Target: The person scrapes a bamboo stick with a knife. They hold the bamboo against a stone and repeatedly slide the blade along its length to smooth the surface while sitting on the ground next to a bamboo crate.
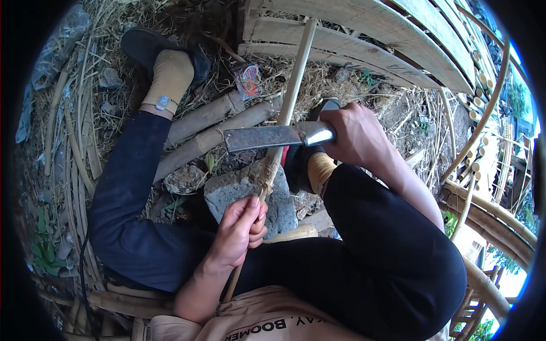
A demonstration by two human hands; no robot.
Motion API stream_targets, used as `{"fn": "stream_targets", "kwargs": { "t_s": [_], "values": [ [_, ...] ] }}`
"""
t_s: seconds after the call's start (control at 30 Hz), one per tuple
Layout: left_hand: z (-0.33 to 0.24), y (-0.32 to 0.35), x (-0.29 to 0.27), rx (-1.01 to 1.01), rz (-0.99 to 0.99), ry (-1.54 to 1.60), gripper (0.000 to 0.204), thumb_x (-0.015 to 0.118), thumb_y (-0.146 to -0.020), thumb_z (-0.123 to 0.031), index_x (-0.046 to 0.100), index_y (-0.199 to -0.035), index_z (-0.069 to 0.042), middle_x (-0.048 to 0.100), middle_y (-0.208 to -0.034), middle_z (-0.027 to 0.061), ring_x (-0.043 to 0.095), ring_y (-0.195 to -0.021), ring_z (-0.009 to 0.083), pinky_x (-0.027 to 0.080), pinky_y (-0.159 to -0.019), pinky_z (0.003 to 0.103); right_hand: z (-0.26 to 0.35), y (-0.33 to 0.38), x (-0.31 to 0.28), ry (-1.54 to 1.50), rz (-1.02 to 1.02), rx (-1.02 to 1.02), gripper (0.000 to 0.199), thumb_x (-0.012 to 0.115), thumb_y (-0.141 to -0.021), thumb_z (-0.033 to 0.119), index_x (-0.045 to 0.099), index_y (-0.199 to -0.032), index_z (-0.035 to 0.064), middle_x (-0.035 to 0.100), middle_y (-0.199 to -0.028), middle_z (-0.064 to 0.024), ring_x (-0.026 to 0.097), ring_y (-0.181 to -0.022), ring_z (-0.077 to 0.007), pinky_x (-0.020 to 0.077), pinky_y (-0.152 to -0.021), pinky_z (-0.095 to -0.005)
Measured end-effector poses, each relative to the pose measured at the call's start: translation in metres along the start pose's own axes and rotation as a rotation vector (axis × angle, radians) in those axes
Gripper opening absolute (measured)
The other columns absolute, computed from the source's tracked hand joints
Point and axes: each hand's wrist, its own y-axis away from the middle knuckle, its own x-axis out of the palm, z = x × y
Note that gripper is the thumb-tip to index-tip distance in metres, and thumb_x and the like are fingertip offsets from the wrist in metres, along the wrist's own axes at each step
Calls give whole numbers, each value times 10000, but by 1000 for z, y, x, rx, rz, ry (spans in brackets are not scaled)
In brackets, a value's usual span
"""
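Note:
A long pale bamboo strip (295,79) slants from my lap up to the slatted wood at the top. My left hand (242,230) is closed around its lower part, just below a rough, frayed knot. In my right hand (354,133) is a machete (259,137) with a dark, square-ended blade and a shiny metal collar; my fingers hide its handle. The blade lies crosswise over the middle of the strip, pointing left. Whether its edge touches the strip, I cannot tell. Beneath the strip, a grey stone block (233,193) rests on the ground between my legs.
Thick bamboo poles (207,119) lie left of the strip, near an orange-and-white wrapper (248,80). A slatted wooden frame (352,42) stands at the top right. Stacked cut bamboo (480,108) is farther right. Dry straw (108,62) covers the ground around my left foot.

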Motion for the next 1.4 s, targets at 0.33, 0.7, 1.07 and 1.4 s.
{"fn": "stream_targets", "kwargs": {
  "t_s": [0.33, 0.7, 1.07, 1.4],
  "values": [
    [-7, 5, -10, -107, 183, 210, 348, 412, -1110, -375, 443, -860, -136, 262, -613, -96, 195, -484, 13, 164, -416, 205, 5, 12, -17, -3, -72, -37, 134, 690, -643, 110, 632, -739, 36, 590, -583, -160, 641, -616, -385, 500, -591, -468],
    [-4, 2, -8, -61, 96, 136, 335, 413, -1113, -361, 455, -872, -133, 274, -614, -92, 209, -475, 11, 169, -410, 208, 5, 10, -8, -15, 2, 32, 138, 699, -649, 136, 646, -725, 33, 625, -619, -176, 660, -646, -384, 526, -625, -467],
    [15, 1, 9, 92, -21, -57, 328, 407, -1117, -318, 458, -871, -108, 278, -600, -85, 203, -441, 3, 160, -388, 209, -23, -4, 1, 79, -151, 197, 129, 670, -710, 110, 704, -793, 17, 652, -693, -231, 664, -709, -428, 540, -700, -489],
    [12, 3, 8, 76, -21, -64, 325, 399, -1119, -313, 457, -876, -106, 280, -600, -76, 204, -445, 10, 160, -392, 213, -23, -9, 0, 49, -44, 264, 172, 668, -708, 143, 753, -833, 61, 688, -732, -213, 696, -735, -401, 569, -724, -482]
  ]
}}
